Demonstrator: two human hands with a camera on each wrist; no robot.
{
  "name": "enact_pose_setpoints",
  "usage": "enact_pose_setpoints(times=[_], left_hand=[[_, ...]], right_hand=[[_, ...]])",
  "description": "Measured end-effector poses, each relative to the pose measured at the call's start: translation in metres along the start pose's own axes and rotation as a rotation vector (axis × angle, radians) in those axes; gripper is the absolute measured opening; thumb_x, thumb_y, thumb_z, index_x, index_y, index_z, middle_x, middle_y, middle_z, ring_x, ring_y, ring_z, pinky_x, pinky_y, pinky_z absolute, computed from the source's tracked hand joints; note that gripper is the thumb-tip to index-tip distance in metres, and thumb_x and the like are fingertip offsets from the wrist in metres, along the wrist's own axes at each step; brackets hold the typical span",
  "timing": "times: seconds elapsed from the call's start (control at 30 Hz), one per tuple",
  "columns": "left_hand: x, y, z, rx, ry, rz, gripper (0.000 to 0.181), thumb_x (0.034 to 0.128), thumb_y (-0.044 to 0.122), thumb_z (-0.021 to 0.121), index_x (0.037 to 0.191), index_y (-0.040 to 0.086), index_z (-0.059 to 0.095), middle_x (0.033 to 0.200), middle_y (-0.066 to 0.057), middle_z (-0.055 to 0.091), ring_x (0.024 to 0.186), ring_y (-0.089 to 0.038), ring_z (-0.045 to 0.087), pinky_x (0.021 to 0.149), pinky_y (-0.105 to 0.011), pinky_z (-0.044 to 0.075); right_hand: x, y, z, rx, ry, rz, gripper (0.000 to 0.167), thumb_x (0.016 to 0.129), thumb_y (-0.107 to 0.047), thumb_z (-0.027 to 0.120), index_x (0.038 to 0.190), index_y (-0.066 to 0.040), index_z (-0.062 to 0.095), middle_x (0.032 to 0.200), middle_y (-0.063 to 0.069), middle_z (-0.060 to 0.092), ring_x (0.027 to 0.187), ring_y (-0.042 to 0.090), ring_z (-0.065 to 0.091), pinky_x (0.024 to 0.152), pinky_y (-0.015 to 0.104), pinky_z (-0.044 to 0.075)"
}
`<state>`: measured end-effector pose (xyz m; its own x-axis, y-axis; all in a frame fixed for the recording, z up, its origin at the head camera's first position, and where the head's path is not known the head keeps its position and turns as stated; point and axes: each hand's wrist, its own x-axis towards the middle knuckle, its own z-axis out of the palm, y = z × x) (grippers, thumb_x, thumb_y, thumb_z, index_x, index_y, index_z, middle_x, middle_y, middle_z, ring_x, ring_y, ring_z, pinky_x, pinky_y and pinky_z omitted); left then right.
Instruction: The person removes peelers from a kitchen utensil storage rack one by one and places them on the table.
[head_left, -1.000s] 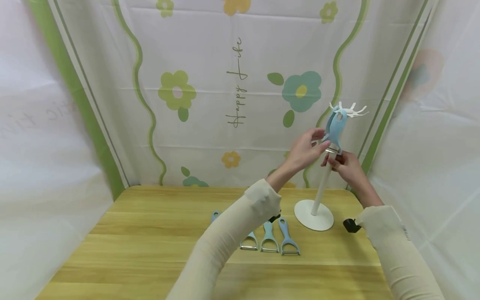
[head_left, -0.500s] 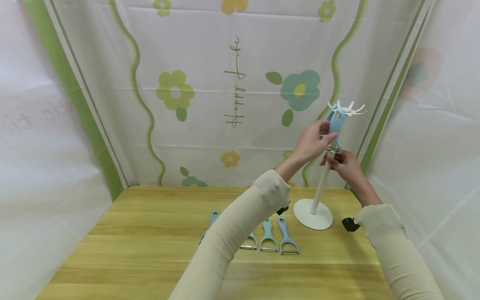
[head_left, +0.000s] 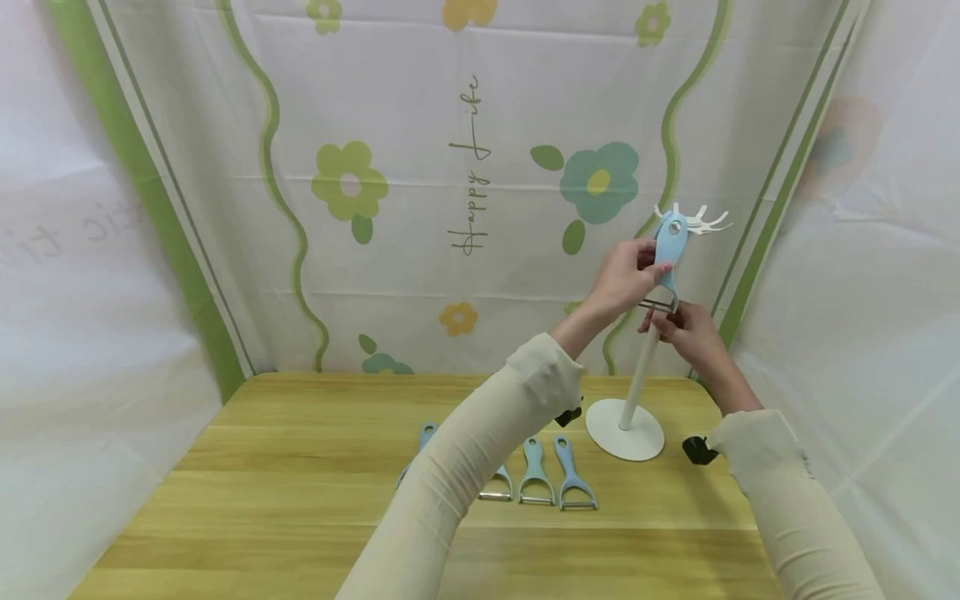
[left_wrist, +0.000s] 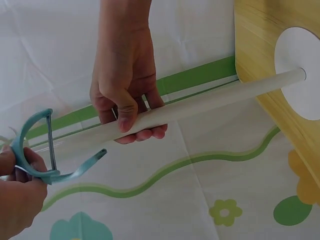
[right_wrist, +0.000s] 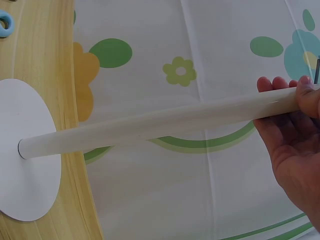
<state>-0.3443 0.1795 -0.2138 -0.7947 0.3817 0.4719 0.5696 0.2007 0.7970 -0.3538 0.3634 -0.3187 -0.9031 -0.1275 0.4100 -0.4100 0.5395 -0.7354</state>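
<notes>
My left hand (head_left: 624, 275) pinches the handle of a light blue Y-shaped peeler (head_left: 672, 242) at the top of a white stand. The peeler is upright, its blade end (left_wrist: 52, 145) downward, and its handle hole is level with the stand's white hooks (head_left: 705, 222). A strip of blue shows behind the handle; whether it is a second peeler I cannot tell. Just below, my right hand (head_left: 693, 333) grips the white pole (head_left: 640, 375), its thumb and fingers around it in the right wrist view. How the handle hole meets a hook is hidden.
The stand's round white base (head_left: 624, 442) rests on the wooden table (head_left: 300, 467) near its back right. Left of it lie a blue peeler (head_left: 574, 475), a green peeler (head_left: 534, 473) and others partly behind my left sleeve (head_left: 480, 433). Patterned cloth (head_left: 420, 208) surrounds the table.
My left hand has moved from beside the peeler's lower part up onto its handle. The peeler has turned slightly, its blade end now a little lower and further left. My right hand stays on the pole.
</notes>
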Motion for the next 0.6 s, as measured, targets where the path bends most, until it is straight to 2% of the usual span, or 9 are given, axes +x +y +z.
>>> enact_pose_setpoints(times=[0.17, 0.3, 0.47, 0.6], left_hand=[[-0.004, 0.003, -0.004, 0.007, 0.026, 0.001, 0.021, 0.0955, 0.01, 0.066, 0.115, 0.002, 0.068, 0.103, -0.007, 0.073, 0.086, -0.008, 0.067, 0.069, -0.01, 0.049], [-0.01, 0.002, -0.01, -0.007, 0.048, 0.005, 0.02, 0.095, 0.011, 0.067, 0.113, 0.002, 0.069, 0.102, -0.008, 0.073, 0.087, -0.009, 0.067, 0.07, -0.01, 0.049], [-0.019, -0.006, -0.019, -0.075, 0.055, 0.01, 0.018, 0.0943, 0.008, 0.068, 0.108, -0.004, 0.069, 0.1, -0.015, 0.073, 0.082, -0.01, 0.065, 0.067, -0.011, 0.048], [-0.026, -0.015, -0.025, -0.111, 0.057, -0.003, 0.016, 0.0942, 0.006, 0.067, 0.105, -0.005, 0.069, 0.098, -0.018, 0.073, 0.075, -0.007, 0.061, 0.064, -0.012, 0.049]], right_hand=[[-0.001, -0.001, 0.002, 0.007, 0.005, -0.005, 0.029, 0.105, -0.02, 0.05, 0.113, 0.006, 0.061, 0.091, -0.001, 0.073, 0.087, -0.005, 0.064, 0.076, 0.012, 0.054], [-0.001, -0.001, 0.003, 0.012, 0.006, -0.005, 0.028, 0.105, -0.02, 0.05, 0.114, 0.006, 0.06, 0.09, -0.002, 0.072, 0.087, -0.005, 0.064, 0.076, 0.012, 0.054], [-0.002, -0.003, 0.002, 0.016, -0.001, -0.001, 0.032, 0.105, -0.021, 0.049, 0.118, 0.007, 0.058, 0.088, -0.011, 0.071, 0.088, -0.003, 0.065, 0.076, 0.011, 0.054], [-0.002, -0.002, 0.002, -0.003, -0.006, 0.005, 0.032, 0.105, -0.022, 0.049, 0.118, 0.007, 0.058, 0.092, -0.007, 0.072, 0.089, -0.002, 0.064, 0.076, 0.011, 0.054]])
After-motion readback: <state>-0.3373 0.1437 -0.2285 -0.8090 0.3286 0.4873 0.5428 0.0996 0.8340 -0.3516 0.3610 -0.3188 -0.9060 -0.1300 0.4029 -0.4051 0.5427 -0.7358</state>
